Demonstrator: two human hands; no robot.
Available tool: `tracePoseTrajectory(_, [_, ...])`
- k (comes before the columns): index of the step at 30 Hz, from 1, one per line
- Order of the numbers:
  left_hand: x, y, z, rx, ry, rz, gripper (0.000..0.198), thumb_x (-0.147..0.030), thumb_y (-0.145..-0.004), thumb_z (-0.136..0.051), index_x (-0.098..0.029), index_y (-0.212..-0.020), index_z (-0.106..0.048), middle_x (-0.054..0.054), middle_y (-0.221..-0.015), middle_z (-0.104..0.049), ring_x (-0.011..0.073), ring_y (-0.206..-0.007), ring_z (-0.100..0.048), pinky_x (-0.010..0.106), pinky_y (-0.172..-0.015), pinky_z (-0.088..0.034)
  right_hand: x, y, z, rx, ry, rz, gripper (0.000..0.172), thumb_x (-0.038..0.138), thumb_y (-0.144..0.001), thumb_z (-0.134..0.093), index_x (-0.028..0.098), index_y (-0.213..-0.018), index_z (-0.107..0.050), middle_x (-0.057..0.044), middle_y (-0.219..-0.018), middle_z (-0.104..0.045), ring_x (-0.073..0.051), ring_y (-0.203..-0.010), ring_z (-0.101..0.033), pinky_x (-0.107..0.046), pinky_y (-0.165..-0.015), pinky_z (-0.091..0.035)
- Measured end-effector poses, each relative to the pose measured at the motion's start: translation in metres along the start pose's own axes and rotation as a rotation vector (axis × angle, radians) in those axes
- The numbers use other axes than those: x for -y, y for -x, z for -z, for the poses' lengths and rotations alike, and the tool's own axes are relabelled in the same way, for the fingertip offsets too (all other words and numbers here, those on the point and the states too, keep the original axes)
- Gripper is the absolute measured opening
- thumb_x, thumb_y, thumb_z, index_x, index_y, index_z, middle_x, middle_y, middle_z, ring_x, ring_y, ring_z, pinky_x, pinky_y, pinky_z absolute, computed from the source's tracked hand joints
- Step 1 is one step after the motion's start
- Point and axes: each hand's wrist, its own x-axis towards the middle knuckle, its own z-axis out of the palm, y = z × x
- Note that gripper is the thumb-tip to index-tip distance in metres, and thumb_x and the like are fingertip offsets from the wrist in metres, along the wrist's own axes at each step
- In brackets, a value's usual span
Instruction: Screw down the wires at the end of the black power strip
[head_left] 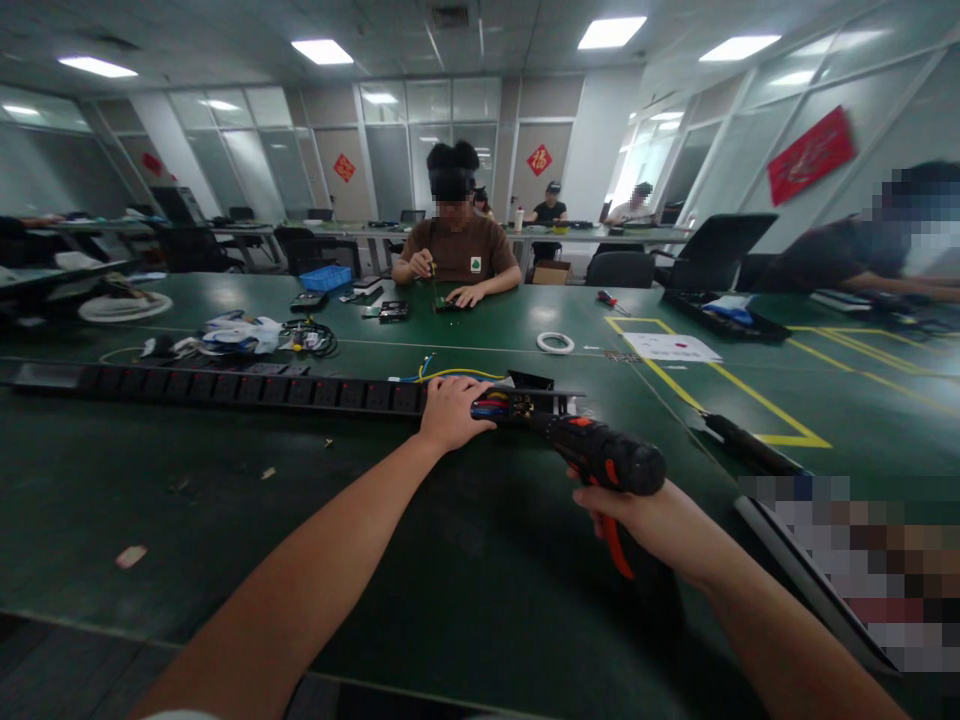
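A long black power strip (308, 390) with a row of sockets lies across the green table. My left hand (452, 412) is wrapped over it near its right end and presses it down. Just right of those fingers the housing is open, showing coloured wires (491, 405) and brass-coloured parts (523, 404). In my right hand (626, 508) is a black and orange cordless drill (600, 450), its tip pointing left at the brass-coloured parts. Whether the tip touches them I cannot tell. Yellow and blue wires (457, 374) show behind the strip.
Across the table a person (459, 245) works on a small board. Behind the strip lie a white roll (555, 343), plastic bags with cables (240, 333) and a screwdriver (609, 298). To the right are a paper sheet (673, 347), a black-handled tool (750, 445) and a pixelated flat object (862, 570).
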Motion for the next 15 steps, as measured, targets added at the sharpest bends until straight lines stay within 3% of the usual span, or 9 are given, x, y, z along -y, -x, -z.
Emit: tracePoseTrajectory(15, [-0.0009,-0.0005,-0.0003,0.001,-0.009,-0.001,0.067,-0.057,-0.087,-0.093,-0.034,-0.147,-0.072,0.008,-0.145,-0.074,0.035,-0.136,-0.062,0.053,-0.116,-0.038,0.0081,0.004,-0.0024,-0.002,0.09,0.002,0.015,0.031,-0.077,-0.072,0.023,-0.089,-0.069,0.001,-0.065,-0.068,-0.022,-0.065,-0.071,-0.031,-0.063,-0.056])
